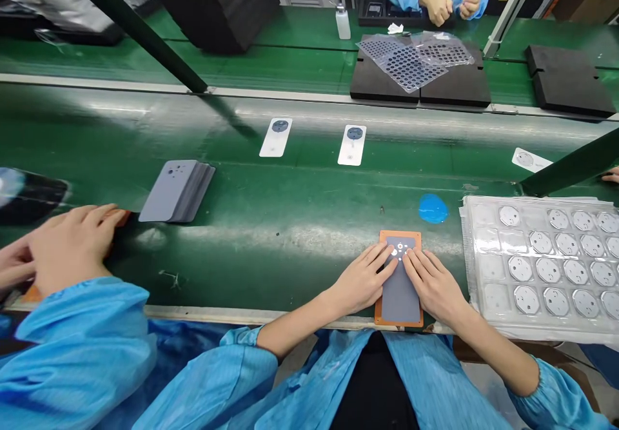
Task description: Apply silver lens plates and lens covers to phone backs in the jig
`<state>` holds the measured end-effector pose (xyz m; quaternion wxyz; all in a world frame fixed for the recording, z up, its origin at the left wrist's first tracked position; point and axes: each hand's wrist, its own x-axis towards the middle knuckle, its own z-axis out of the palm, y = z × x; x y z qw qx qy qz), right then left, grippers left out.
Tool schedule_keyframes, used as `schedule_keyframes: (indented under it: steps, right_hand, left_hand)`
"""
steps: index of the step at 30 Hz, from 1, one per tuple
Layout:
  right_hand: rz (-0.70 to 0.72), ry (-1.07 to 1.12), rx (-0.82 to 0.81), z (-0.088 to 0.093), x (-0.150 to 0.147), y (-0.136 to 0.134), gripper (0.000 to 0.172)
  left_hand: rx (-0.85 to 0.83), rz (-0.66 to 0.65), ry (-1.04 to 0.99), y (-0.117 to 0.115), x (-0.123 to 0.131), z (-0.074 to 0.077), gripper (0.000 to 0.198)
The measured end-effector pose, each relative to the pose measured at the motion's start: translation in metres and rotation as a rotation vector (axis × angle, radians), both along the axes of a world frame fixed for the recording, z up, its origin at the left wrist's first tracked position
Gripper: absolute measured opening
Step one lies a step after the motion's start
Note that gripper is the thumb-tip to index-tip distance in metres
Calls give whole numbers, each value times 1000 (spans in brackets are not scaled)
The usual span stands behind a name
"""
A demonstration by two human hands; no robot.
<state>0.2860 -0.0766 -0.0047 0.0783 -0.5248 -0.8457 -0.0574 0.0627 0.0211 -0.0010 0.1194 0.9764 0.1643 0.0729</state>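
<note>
A grey phone back panel with a cluster of camera holes at its far end lies in an orange fixture at the near edge of the bench. My left hand rests on the panel's left side, fingers stretched out, fingertips beside the camera holes. From the right, my right hand lies over the panel's edge with its fingers extended and fingertips touching the same area. Both hands press on the panel rather than wrap round it. Whether a small part sits under the fingertips is hidden.
Right of me stands a clear tray of round white pieces. A blue disc lies beyond my hands. Left is a stack of grey panels near a co-worker's hand. White cards lie farther back; another person sits opposite.
</note>
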Motion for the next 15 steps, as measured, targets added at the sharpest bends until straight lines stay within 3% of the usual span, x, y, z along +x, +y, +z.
schedule_keyframes:
  steps: [9,15]
  right_hand:
    - [-6,39,-71,5,0,-9,54]
    - [-16,101,-71,0,3,-9,53]
  left_hand:
    - [-34,48,-26,-9,-3,-1,52]
    - [-196,34,-56,0,-10,2,57]
